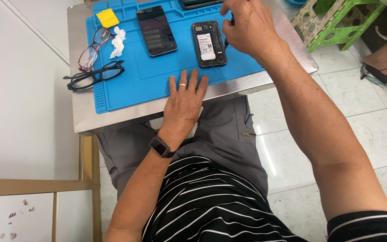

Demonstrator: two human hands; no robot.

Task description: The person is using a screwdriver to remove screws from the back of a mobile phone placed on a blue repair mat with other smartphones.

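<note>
On blue mat (126,89): opened phone (208,44).

left hand (185,96) flat, right hand (247,27) pinching

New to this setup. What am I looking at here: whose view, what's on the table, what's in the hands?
There is no machine here: one camera is worn on a person's head and looks down at their own two bare hands and lap.

The left hand lies flat, palm down, on the near edge of a blue work mat that covers a small metal table. It holds nothing.

The right hand is closed around a thin dark tool whose tip is at the right edge of an opened phone with its back off, showing the inside.

Also on the mat: a second phone lying screen up, a yellow square pad, and a crumpled white tissue. Two pairs of glasses lie at the left edge, one reddish and one black.

A green plastic stool stands on the tiled floor to the right, and another person's sandalled foot shows beside it.
</note>
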